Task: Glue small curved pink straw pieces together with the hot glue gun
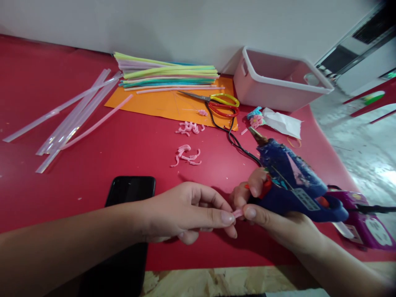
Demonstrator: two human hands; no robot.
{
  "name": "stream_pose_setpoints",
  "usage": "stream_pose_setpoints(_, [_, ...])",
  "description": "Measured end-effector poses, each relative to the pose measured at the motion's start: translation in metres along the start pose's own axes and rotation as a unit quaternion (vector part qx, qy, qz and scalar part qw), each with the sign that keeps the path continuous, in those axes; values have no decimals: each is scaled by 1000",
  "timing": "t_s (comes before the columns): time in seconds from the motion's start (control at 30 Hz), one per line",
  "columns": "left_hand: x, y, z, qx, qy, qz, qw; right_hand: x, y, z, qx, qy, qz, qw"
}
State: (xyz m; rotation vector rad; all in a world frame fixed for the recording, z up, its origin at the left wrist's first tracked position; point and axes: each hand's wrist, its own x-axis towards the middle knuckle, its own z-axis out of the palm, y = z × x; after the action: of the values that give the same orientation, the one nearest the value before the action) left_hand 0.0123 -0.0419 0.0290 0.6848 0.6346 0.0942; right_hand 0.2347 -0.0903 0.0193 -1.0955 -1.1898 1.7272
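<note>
Between finger and thumb, my left hand (188,214) pinches a short pink pipe cleaner piece (238,213). My right hand (278,225) is wrapped round a blue hot glue gun (287,173), and its thumb also meets the pink piece's right end. The gun's metal nozzle (257,135) points up and to the left, away from the piece. Beyond my hands lie two small heaps of curled pink pipe cleaner pieces, a nearer heap (187,156) and a farther heap (189,128). How much of the held piece my fingers hide, I cannot tell.
Pipe cleaners (170,74) and scissors (213,101) lie on orange card (148,105). Clear glue sticks (74,115) are at left, a black phone (131,189) under my left arm. A pink bin (278,86), small flower (256,121) and purple device (368,218) stand right.
</note>
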Motion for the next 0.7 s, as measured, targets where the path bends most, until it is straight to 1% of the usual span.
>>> stream_pose_setpoints(0.17, [0, 0, -1, 14, 1, 6, 1000, 1, 3, 2, 50, 6, -29, 998])
stream_pose_setpoints(0.37, [0, -2, -3, 39, 11, 18, 999, 0, 6, -1, 45, 14, -40, 998])
stream_pose_setpoints(0.57, [0, -3, -4, 38, 12, 32, 999, 1, 5, -1, 37, -6, -45, 998])
stream_pose_setpoints(0.63, [0, -4, -3, 35, 20, 41, 998, 1, 2, 1, 17, 11, -52, 998])
stream_pose_setpoints(0.7, [1, -5, -2, 27, 35, 72, 996, -1, -1, 1, -40, 57, -64, 996])
